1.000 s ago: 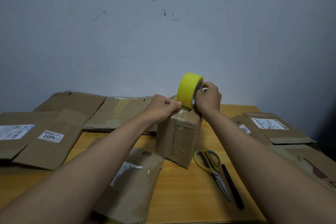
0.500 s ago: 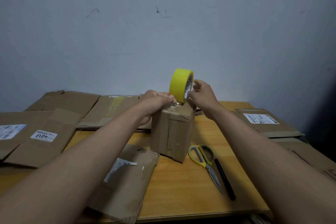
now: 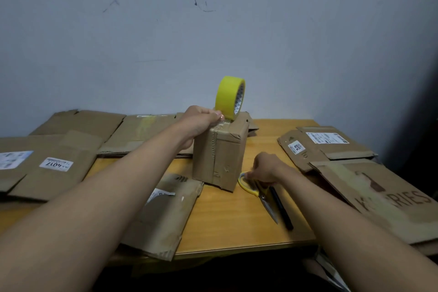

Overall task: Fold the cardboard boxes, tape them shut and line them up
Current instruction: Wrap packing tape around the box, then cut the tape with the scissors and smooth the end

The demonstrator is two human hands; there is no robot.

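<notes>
1. Under the left hand (image 3: 201, 118), the folded box (image 3: 220, 156) stands upright; fingers curl on its top edge, pinching tape, it seems.
2. Just beyond those fingers, the yellow tape roll (image 3: 230, 97) stands on edge.
3. Right hand (image 3: 265, 168) grips the scissors (image 3: 258, 193), right of the box.

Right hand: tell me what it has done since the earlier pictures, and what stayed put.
The right hand let go of the yellow tape roll and came down to the yellow-handled scissors on the table, its fingers at the handles. The roll now stands on the upright box. The left hand stays at the box top by the tape end.
</notes>
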